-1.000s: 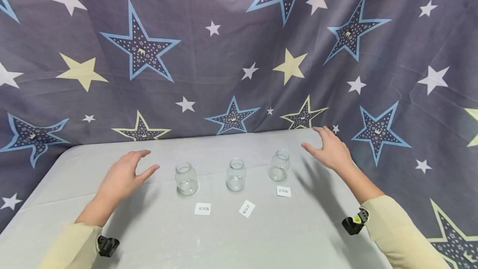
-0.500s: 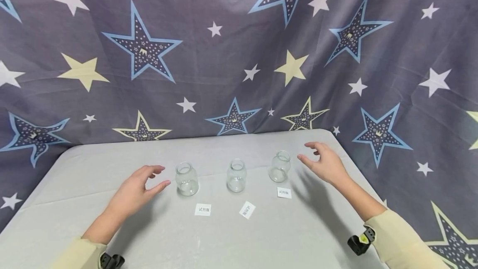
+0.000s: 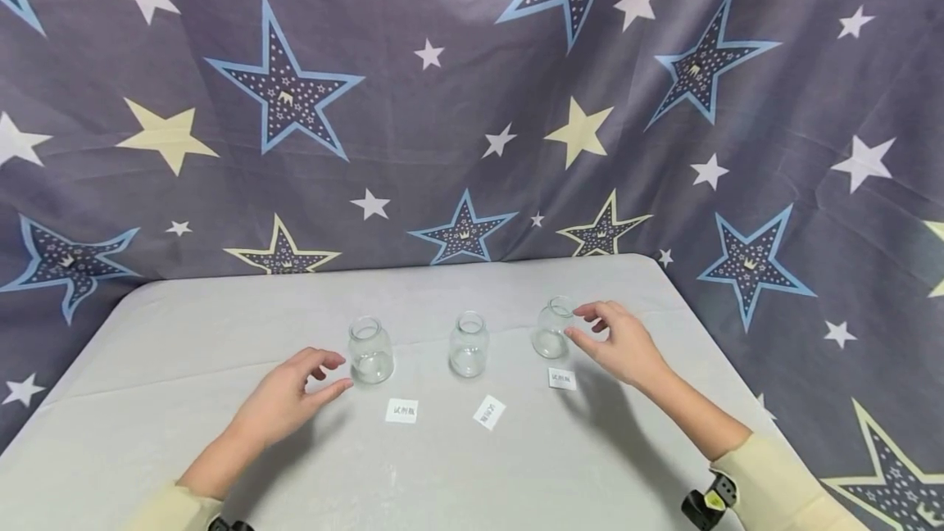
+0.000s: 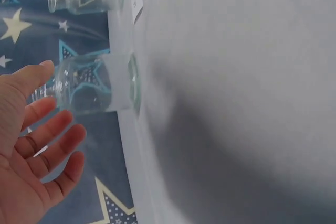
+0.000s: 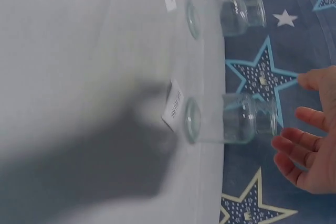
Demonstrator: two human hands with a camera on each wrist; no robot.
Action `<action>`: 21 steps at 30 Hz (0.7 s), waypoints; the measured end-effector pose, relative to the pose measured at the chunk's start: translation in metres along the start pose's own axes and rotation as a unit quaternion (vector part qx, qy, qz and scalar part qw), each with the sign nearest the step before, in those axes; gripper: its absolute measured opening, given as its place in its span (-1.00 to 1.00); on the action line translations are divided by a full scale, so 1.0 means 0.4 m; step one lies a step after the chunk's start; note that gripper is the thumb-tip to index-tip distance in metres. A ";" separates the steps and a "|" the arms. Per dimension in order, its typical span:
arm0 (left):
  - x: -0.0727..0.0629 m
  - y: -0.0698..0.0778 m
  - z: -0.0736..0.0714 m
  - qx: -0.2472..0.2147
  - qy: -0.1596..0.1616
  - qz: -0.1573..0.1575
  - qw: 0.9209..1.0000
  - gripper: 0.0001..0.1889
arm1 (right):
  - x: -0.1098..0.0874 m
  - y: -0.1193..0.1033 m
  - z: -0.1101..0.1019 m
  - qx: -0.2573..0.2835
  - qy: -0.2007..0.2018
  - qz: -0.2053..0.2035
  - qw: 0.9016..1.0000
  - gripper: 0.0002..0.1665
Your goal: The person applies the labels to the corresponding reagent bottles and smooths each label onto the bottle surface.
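Three clear glass jars stand upright in a row: a left jar (image 3: 371, 351), a middle jar (image 3: 468, 344) and a right jar (image 3: 553, 328). My left hand (image 3: 283, 396) is just left of the left jar, thumb and fingers parted and relaxed, holding nothing. In the left wrist view its thumb overlaps the neck of that glass jar (image 4: 86, 85); contact cannot be told. On the other side my right hand (image 3: 619, 342) is close to the right jar, fingers loosely bent and spread. The right wrist view shows its fingertips near the mouth of that glass jar (image 5: 236, 119).
In front of the jars lie a left label card (image 3: 401, 410), a tilted middle card (image 3: 489, 412) and a right card (image 3: 562, 378), all white with printed characters. A pale cloth covers the table (image 3: 457, 474). Behind it hangs a star-patterned curtain (image 3: 457, 129).
Both hands have come inward and lower, the left one rightward to the left jar, the right one leftward to the right jar. The jars and cards have stayed put.
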State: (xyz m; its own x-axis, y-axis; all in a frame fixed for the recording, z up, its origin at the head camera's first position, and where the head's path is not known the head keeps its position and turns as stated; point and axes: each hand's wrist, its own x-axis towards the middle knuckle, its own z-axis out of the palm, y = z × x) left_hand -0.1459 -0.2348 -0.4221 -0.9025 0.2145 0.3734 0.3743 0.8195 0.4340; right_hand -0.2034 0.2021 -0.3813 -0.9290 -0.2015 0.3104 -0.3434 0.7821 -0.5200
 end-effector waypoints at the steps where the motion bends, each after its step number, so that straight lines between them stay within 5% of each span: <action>1: -0.002 0.002 0.004 -0.003 -0.004 0.000 1.000 -0.71 | -0.003 -0.006 0.006 0.004 -0.004 -0.002 1.000 -0.62; 21: -0.002 0.031 0.045 -0.063 -0.096 -0.024 0.993 -0.72 | -0.044 -0.110 0.124 0.062 -0.068 -0.068 0.993 -0.77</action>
State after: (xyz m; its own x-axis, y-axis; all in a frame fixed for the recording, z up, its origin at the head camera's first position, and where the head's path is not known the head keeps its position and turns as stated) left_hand -0.1446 -0.2153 -0.4319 -0.9391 0.2853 0.1917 0.3435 0.7601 0.5516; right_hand -0.1790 0.1418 -0.4034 -0.8800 -0.3846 0.2786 -0.4735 0.6658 -0.5766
